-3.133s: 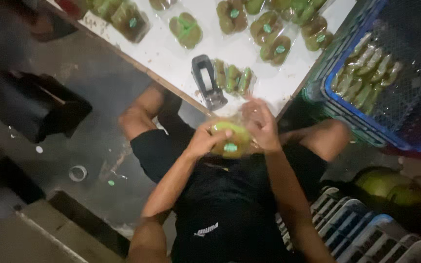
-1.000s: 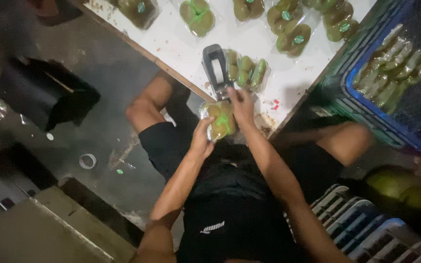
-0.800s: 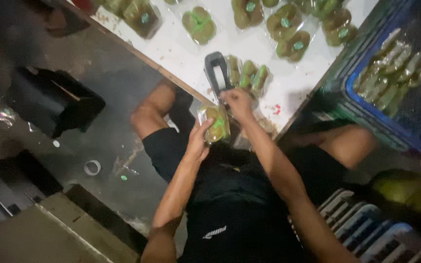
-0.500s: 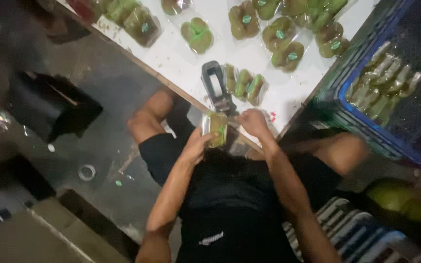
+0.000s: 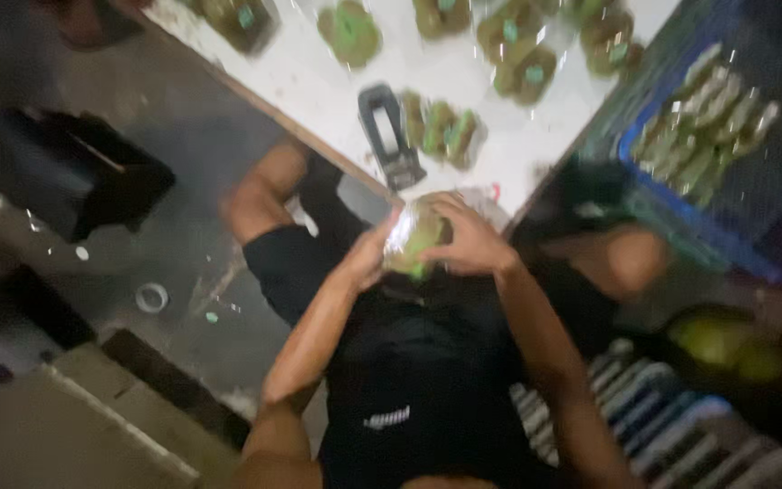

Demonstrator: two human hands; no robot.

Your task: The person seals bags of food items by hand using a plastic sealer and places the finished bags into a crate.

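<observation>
Both of my hands close around one plastic-wrapped pack of green fruit (image 5: 412, 241), held over my lap just below the white table's (image 5: 319, 86) edge. My left hand (image 5: 368, 256) cups its left side, and my right hand (image 5: 466, 237) covers its top and right side. A black tape dispenser (image 5: 389, 136) lies on the table just above my hands. Beside the dispenser rests another wrapped pack of green fruit (image 5: 441, 131). The picture is blurred.
Several more wrapped green packs (image 5: 348, 29) lie across the table's far part. A blue crate (image 5: 726, 136) with loose green fruit stands at the right. A black bag (image 5: 74, 181) and a tape roll (image 5: 150, 296) lie on the floor at left. Striped crates (image 5: 672, 426) sit lower right.
My hands have drawn the wrapped pack back from the tape dispenser toward my lap and now cover it more fully. The view has shifted and blurred.
</observation>
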